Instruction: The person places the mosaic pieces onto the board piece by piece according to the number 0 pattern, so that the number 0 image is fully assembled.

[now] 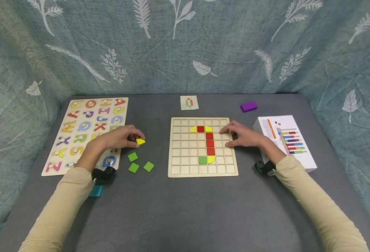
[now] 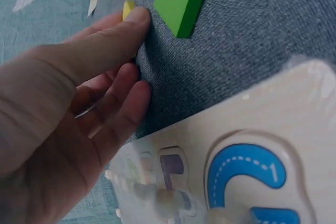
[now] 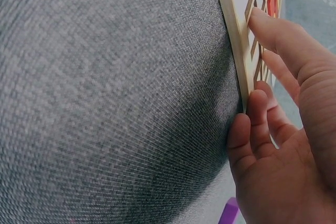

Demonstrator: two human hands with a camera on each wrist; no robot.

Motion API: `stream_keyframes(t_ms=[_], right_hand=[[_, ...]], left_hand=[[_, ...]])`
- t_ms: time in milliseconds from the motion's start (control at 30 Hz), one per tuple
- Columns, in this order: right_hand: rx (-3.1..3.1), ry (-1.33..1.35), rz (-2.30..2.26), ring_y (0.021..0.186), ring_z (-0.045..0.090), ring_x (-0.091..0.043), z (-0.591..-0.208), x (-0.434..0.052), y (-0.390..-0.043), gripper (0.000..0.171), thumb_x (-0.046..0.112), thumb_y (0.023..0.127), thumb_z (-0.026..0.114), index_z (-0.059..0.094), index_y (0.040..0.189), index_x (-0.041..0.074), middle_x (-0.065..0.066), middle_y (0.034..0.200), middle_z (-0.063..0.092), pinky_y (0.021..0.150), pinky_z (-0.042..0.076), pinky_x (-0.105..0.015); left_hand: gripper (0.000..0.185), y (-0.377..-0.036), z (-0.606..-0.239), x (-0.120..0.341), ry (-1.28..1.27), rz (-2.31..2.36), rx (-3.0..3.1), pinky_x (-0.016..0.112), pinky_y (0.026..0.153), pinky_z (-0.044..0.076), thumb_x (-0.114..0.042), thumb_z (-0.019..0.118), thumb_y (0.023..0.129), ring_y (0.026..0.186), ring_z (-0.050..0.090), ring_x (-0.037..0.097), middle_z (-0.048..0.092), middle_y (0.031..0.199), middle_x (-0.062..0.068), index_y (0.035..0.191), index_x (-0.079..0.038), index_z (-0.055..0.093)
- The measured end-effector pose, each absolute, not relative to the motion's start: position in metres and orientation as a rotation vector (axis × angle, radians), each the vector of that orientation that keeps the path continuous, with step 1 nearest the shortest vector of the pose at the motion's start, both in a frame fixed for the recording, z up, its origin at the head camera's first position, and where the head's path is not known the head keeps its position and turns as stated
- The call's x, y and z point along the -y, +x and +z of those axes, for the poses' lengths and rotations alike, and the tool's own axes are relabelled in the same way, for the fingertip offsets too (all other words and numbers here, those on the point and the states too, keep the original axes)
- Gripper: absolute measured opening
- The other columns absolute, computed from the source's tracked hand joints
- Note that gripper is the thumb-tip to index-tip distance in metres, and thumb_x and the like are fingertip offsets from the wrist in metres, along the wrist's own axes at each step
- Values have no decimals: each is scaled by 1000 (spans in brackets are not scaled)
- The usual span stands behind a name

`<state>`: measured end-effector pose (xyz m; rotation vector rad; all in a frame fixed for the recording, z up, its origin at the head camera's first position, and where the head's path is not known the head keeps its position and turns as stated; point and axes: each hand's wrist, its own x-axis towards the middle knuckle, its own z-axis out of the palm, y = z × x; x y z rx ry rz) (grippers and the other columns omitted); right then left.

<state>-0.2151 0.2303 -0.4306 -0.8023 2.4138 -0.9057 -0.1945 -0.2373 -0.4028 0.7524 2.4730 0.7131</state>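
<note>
Between the thumb and fingertips of my left hand point(image 1: 117, 137) is a small yellow piece point(image 1: 140, 141), pinched low over the table beside the letter board. Three loose green square tiles point(image 1: 134, 168) lie just in front of that hand. My right hand point(image 1: 246, 135) rests at the right edge of a wooden grid board point(image 1: 185, 170), thumb and fingertips touching its surface and rim. On the grid, red squares point(image 1: 210, 143) form a column, with yellow rounded pieces point(image 1: 208, 129) at the corners and a green square point(image 1: 202, 160) at the lower left end.
A letter puzzle board point(image 1: 123, 105) with knobbed letters lies at the left. Behind the grid is a small pattern card point(image 1: 189, 103). To the right are a purple block point(image 1: 249, 106) and a white box point(image 1: 301, 161). A teal object point(image 1: 96, 191) shows by the left sleeve.
</note>
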Motion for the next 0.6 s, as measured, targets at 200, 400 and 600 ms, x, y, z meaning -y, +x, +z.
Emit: stream_keyframes(t_ms=[200, 400, 600], right_hand=[[-2418, -810, -900, 101, 46, -24, -432, -230, -216, 45, 17, 86, 74, 59, 127, 6, -17, 121, 46, 89, 40, -41], [-2417, -810, -897, 102, 46, -24, -432, -231, -215, 45, 18, 86, 74, 58, 127, 7, -16, 122, 46, 89, 40, -41], [-2414, -813, -904, 101, 46, -24, -431, -231, -215, 47, 17, 85, 75, 59, 128, 8, -16, 122, 46, 90, 40, -41]], left_hand=[[23, -194, -402, 233, 724, 654, -2552, 34, 80, 50, -13, 74, 84, 88, 59, 17, 60, 98, 7, 105, -5, 68], [27, -194, -402, 230, 731, 590, -2595, 35, 80, 51, -12, 73, 85, 87, 59, 18, 62, 98, 7, 109, -3, 68], [28, -195, -401, 229, 736, 554, -2618, 34, 77, 51, -12, 70, 86, 86, 59, 18, 63, 99, 9, 113, -4, 69]])
